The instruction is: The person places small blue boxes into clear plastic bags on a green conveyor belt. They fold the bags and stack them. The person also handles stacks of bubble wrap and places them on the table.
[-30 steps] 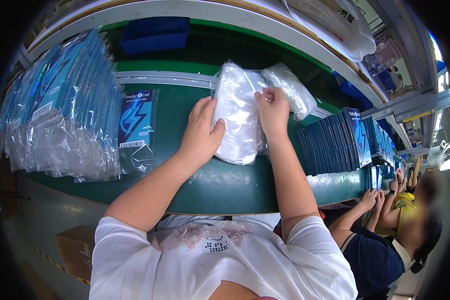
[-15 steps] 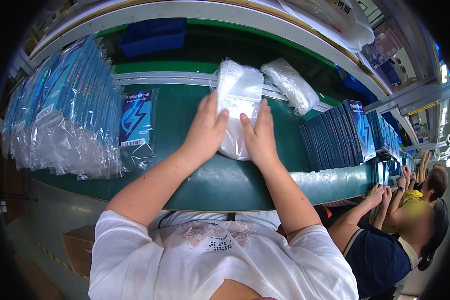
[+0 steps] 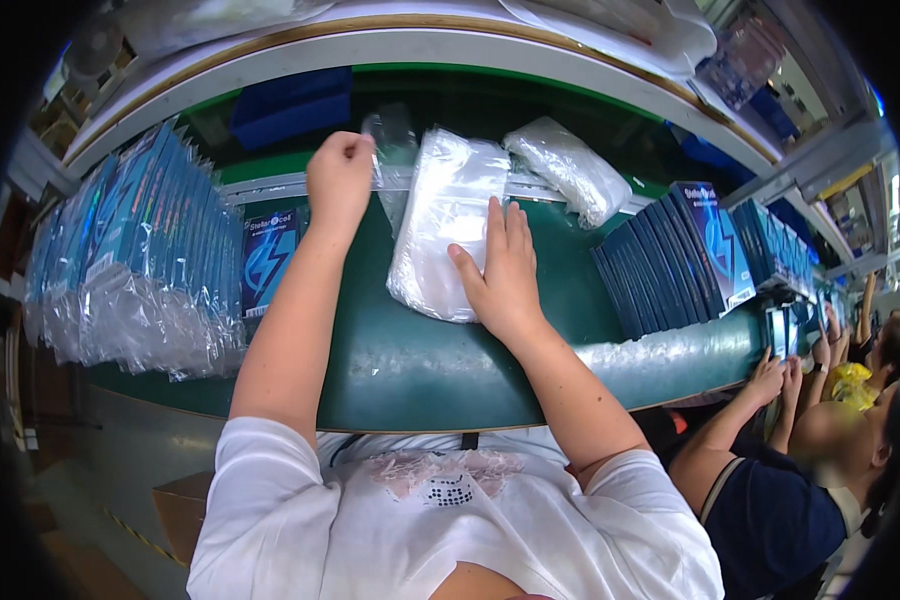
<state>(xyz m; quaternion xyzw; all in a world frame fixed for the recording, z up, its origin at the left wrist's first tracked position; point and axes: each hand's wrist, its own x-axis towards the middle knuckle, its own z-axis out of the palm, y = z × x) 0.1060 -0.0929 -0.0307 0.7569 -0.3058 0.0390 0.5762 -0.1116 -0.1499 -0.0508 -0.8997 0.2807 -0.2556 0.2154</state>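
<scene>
A stack of clear plastic bags (image 3: 435, 225) lies on the green table in front of me. My right hand (image 3: 508, 275) rests open on the stack's right side, fingers spread and pointing away from me. To the left of the stack, my left hand (image 3: 340, 185) is raised, fingers closed in a pinch on a single clear plastic bag (image 3: 394, 140). This bag hangs beside the stack, partly blurred. Beyond my left forearm lies a packaged blue box (image 3: 268, 255), partly covered by that arm.
Many bagged blue boxes (image 3: 135, 230) stand in a row at the left. A bundle of clear bags (image 3: 570, 170) lies behind the stack. Unbagged blue boxes (image 3: 660, 265) stand at the right. A blue bin (image 3: 290, 108) sits at the back. A co-worker (image 3: 770, 510) sits to my right.
My left hand has left the stack's side and moved left and up, drawing one clear bag with it. My right hand has shifted onto the stack, which now leans slightly.
</scene>
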